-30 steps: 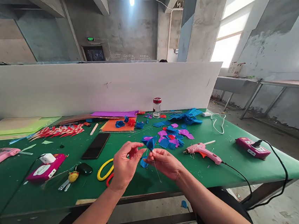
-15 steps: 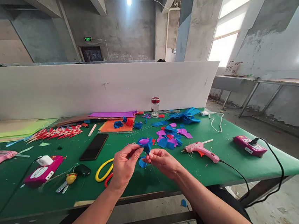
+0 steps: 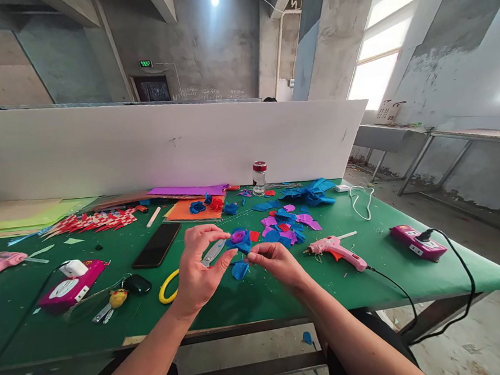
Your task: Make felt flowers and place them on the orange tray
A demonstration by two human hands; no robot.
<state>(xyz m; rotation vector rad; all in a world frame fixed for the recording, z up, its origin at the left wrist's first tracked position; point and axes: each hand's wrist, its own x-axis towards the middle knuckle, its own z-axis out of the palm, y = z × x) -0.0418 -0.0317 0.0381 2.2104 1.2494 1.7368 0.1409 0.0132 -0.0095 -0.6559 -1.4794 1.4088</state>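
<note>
A small paper flower [image 3: 239, 239], blue outside with a purple middle, is held up over the green table [image 3: 287, 296]. My right hand [image 3: 275, 260] pinches its underside between thumb and fingertips. To the left of the flower, my left hand [image 3: 202, 266] has its thumb and fingers spread apart, with nothing between them. Behind that hand lie scissors with a yellow handle [image 3: 168, 287], partly hidden. A loose blue petal [image 3: 240, 270] rests on the table just below the flower. Purple, blue and red petals [image 3: 287, 228] are scattered to the right.
A pink glue gun [image 3: 342, 253] lies right of my hands, its cord running off the table edge. A phone [image 3: 157, 245], keys [image 3: 117, 299] and a magenta power strip [image 3: 71, 284] are on the left. A glass jar [image 3: 259, 179] stands before the white board [image 3: 140, 148].
My left hand has let go of the flower, moved slightly left and opened its fingers. The flower now shows its purple centre more fully, still in my right hand.
</note>
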